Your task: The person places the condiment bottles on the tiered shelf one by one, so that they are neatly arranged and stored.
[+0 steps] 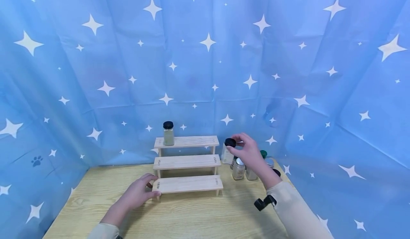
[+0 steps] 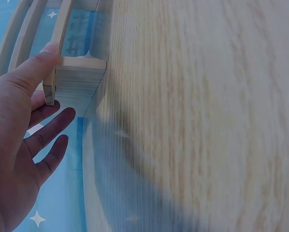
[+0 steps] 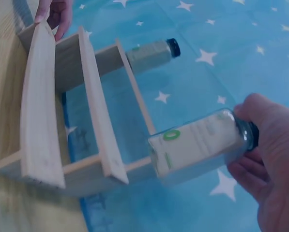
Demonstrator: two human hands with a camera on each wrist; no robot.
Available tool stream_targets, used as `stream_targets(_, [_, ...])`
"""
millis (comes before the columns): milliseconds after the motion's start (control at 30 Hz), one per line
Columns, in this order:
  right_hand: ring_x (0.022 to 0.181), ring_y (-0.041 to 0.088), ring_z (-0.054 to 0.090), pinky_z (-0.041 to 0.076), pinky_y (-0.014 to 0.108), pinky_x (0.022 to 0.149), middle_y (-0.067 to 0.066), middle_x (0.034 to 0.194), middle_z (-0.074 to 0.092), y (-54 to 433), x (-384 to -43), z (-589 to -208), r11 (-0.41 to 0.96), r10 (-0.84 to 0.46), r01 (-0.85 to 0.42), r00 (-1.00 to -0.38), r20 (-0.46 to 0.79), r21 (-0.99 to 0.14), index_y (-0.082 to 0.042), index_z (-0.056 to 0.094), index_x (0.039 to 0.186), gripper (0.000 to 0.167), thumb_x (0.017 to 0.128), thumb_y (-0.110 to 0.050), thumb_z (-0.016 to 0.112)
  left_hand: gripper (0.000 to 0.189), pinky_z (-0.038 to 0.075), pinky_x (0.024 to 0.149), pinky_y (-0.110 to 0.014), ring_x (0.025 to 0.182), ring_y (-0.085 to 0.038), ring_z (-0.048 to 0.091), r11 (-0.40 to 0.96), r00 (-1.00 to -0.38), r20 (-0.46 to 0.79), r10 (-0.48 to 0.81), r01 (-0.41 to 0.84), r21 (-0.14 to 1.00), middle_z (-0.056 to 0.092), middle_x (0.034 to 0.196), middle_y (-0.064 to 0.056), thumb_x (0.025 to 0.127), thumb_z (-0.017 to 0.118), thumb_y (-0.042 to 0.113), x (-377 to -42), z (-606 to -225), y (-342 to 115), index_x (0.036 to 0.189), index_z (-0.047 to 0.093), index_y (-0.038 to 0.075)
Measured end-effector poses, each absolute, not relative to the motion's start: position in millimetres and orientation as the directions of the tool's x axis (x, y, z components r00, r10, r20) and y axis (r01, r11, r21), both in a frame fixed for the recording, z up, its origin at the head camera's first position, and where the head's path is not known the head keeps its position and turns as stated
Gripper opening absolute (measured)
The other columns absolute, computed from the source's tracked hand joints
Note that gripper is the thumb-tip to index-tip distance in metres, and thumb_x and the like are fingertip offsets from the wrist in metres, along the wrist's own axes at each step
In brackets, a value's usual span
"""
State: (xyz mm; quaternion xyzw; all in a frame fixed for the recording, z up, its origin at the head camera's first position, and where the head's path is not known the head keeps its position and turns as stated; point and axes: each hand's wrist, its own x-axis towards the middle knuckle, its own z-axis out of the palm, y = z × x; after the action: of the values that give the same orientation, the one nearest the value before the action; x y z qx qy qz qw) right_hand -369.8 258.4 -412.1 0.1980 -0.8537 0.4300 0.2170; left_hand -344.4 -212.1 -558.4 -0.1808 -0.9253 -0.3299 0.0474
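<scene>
My right hand (image 1: 249,152) pinches a glass spice jar (image 3: 197,142) by its black lid, just right of the wooden three-tier rack (image 1: 187,162). Pale contents and a label with a green mark show through the glass. With thumb and fingers, my left hand (image 1: 137,192) grips the left end of the rack's lowest shelf (image 2: 62,29). A second black-lidded jar (image 1: 168,134) stands upright at the left of the top shelf; the right wrist view also shows it beyond the rack.
Behind my right forearm several more jars stand on the table (image 1: 192,217), among them a silver-lidded jar (image 1: 238,169) and one with a green lid (image 1: 263,154). A blue star-printed curtain (image 1: 192,54) hangs around the table's back and sides.
</scene>
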Motion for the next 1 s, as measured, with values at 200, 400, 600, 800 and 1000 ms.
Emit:
stream_targets(200, [0.111,0.032,0.075,0.064,0.052,0.097,0.010,0.121,0.069,230,-389,-396,0.541,-0.180,-0.530,-0.831,0.526,-0.653,-0.007,0.074,0.128,0.033,0.099,-0.014,0.087,0.068,0.061,0.089,-0.039,0.102,-0.012,0.070,0.721,-0.926,0.214,0.312,0.377,0.581,0.068,0.137,0.002,0.090,0.093,0.045,-347,-560,-212,0.144,0.069,0.010])
stream_targets(400, [0.108,0.030,0.075,0.065,0.047,0.096,0.010,0.118,0.070,202,-413,-386,0.526,-0.203,-0.558,-0.815,0.543,-0.641,-0.007,0.075,0.125,0.031,0.098,-0.015,0.088,0.067,0.061,0.088,-0.041,0.102,-0.013,0.071,0.719,-0.928,0.208,0.309,0.371,0.587,0.068,0.136,0.001,0.089,0.094,0.044,-348,-560,-213,0.142,0.070,0.011])
stream_targets(600, [0.110,0.029,0.074,0.064,0.046,0.098,0.009,0.118,0.070,178,-432,-380,0.491,-0.204,-0.563,-0.816,0.540,-0.665,-0.008,0.075,0.124,0.030,0.099,-0.018,0.088,0.068,0.061,0.088,-0.037,0.102,-0.011,0.070,0.725,-0.930,0.200,0.308,0.366,0.584,0.068,0.137,0.003,0.089,0.094,0.046,-351,-563,-214,0.143,0.070,0.012])
stream_targets(800, [0.113,0.028,0.073,0.062,0.043,0.101,0.009,0.122,0.070,159,-445,-373,0.478,-0.195,-0.532,-0.840,0.506,-0.699,-0.008,0.075,0.127,0.032,0.100,-0.021,0.086,0.067,0.061,0.087,-0.038,0.100,-0.012,0.070,0.726,-0.928,0.204,0.313,0.372,0.579,0.068,0.137,0.001,0.089,0.094,0.044,-348,-561,-213,0.142,0.070,0.010])
stream_targets(1000, [0.109,0.027,0.073,0.063,0.040,0.098,0.010,0.121,0.071,143,-460,-375,0.440,-0.155,-0.518,-0.849,0.506,-0.734,-0.005,0.074,0.127,0.033,0.100,-0.019,0.087,0.067,0.061,0.086,-0.038,0.100,-0.012,0.070,0.730,-0.929,0.205,0.308,0.369,0.576,0.068,0.137,0.000,0.089,0.094,0.044,-347,-560,-213,0.141,0.070,0.010])
